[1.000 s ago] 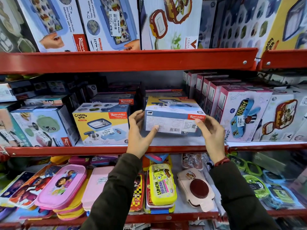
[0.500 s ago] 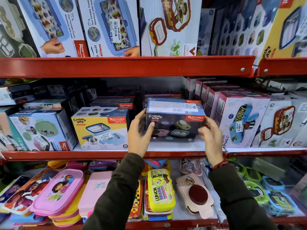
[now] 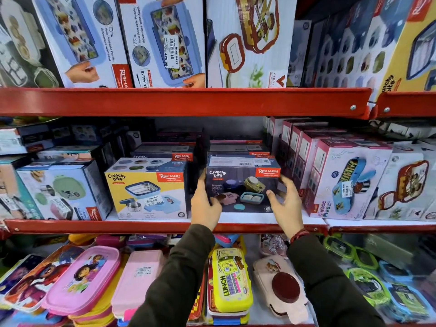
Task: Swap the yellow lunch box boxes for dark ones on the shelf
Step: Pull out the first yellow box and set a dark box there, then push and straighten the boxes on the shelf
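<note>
Seating dark box (image 3: 243, 185) on middle shelf (image 3: 165, 226), left hand (image 3: 204, 205) and right hand (image 3: 284, 204) gripping its sides; square it flush beside yellow box (image 3: 146, 190) before letting go.

Shop: red shelves (image 3: 184, 102) packed with price-tagged boxed lunch boxes (image 3: 147, 188).

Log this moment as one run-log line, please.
step: placing dark box | left hand: on its left side | right hand: on its right side | yellow box: left of it, on shelf
</note>
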`<control>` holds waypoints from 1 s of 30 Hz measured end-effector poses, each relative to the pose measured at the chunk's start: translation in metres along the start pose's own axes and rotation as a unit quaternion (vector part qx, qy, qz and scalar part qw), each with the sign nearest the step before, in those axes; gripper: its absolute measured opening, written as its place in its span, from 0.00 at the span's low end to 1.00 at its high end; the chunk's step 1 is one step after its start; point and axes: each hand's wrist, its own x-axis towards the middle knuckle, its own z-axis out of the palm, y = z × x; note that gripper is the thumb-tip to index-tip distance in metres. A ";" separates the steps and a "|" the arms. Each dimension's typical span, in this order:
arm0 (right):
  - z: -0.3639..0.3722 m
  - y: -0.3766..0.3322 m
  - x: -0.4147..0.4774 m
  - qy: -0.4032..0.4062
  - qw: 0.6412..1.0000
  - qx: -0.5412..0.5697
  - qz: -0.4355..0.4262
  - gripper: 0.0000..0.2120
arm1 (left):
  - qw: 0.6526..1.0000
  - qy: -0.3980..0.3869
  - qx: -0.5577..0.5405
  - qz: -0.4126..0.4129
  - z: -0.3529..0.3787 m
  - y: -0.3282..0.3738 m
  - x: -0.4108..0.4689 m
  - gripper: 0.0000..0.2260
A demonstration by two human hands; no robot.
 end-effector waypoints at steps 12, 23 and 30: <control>0.027 -0.025 -0.063 0.131 0.988 0.012 -0.074 0.20 | 0.988 0.063 -0.128 0.063 -0.021 0.002 -0.044 0.30; 0.128 -0.069 -0.112 -0.021 0.994 0.032 -0.105 0.17 | 0.978 0.151 -0.034 0.141 -0.118 -0.028 -0.031 0.25; 0.160 -0.077 -0.107 -0.108 0.991 -0.067 -0.029 0.23 | 0.975 0.209 0.072 -0.011 -0.172 -0.054 -0.012 0.34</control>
